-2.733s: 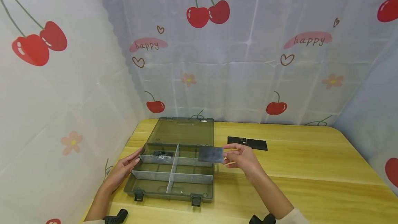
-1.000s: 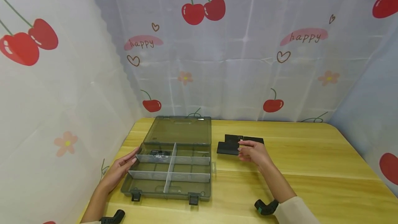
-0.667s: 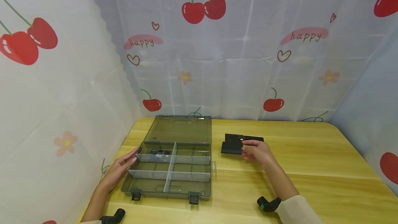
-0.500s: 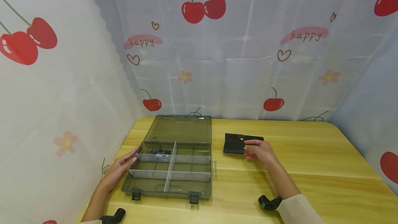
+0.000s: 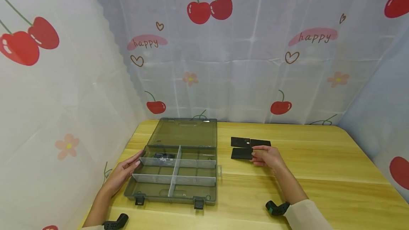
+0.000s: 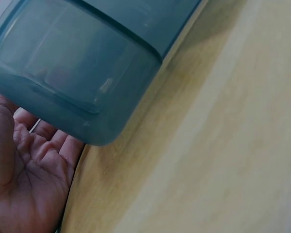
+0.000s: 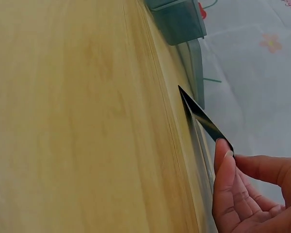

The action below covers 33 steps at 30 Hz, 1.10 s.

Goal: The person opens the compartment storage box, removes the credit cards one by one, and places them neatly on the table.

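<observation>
Table [image 5: 335,152], card [image 7: 203,120], right wrist view reveals tilt

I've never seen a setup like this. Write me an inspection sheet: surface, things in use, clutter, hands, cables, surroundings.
Surface: yellow wood-grain table.
Things in use: open divided box, with a "Vip" item in its back-left compartment; dark card in front of two black cards.
Clutter: nothing seen.
Hands: left hand touches the box's left side; right hand pinches the dark card.
Cables: nothing seen.
Surroundings: cherry-print cloth behind and at both sides.
</observation>
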### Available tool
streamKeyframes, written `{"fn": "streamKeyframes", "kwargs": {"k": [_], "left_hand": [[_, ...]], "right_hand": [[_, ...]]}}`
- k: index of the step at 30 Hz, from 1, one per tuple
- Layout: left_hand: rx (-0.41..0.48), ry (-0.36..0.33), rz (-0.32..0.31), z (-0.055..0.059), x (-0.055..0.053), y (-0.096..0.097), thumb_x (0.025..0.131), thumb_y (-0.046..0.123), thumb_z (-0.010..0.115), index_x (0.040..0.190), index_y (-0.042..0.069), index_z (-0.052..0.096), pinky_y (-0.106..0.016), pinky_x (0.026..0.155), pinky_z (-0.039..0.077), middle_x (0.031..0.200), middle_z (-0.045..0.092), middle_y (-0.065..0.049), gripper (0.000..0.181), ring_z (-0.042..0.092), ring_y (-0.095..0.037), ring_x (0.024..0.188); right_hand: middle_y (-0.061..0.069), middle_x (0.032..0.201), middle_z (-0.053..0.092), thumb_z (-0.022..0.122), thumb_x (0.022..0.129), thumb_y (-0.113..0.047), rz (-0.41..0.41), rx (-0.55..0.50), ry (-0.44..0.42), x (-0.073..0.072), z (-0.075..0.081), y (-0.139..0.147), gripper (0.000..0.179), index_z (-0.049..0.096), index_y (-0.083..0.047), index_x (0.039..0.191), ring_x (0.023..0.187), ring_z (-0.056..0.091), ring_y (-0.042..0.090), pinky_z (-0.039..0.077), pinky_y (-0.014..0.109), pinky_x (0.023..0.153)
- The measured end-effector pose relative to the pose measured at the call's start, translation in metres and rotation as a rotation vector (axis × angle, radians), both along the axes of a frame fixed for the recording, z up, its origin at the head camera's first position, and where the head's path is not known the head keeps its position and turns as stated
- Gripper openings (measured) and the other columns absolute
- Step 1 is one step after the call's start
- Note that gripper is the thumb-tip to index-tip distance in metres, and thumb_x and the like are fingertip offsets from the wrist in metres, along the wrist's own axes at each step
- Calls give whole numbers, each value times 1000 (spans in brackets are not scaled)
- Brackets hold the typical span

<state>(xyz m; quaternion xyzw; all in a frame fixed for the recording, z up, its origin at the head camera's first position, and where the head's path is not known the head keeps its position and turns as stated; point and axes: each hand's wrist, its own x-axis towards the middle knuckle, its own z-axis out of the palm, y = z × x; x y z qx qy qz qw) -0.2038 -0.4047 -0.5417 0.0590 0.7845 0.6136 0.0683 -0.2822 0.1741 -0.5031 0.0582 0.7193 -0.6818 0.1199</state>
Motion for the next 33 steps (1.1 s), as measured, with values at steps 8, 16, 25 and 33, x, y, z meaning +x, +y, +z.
{"fn": "streamKeyframes", "kwargs": {"k": [8,16,25,33], "left_hand": [[17,11,1,1,-1,1,109,29,49,162,14,29,-61,117,11,169,12,-10,59,8,-38,152],[10,12,4,1,0,2,109,30,49,162,15,29,-60,116,12,169,13,-10,59,9,-37,152],[7,29,-1,2,-1,0,110,29,47,162,15,28,-59,116,12,169,13,-11,58,9,-37,152],[11,11,5,0,0,1,109,30,49,162,15,29,-57,116,12,169,13,-10,58,8,-35,153]], "right_hand": [[13,89,75,65,98,-2,-15,-22,-16,0,1,0,41,55,14,135,73,75,21,62,34,69],[18,100,75,64,98,-2,-34,-18,-18,1,2,1,40,55,15,134,78,75,22,62,36,73],[22,107,73,62,101,-6,-35,51,22,-4,3,1,36,58,13,131,79,74,22,62,34,72],[22,106,73,59,102,-6,-32,68,17,-2,-1,2,35,58,14,131,76,74,23,62,33,70]]}}
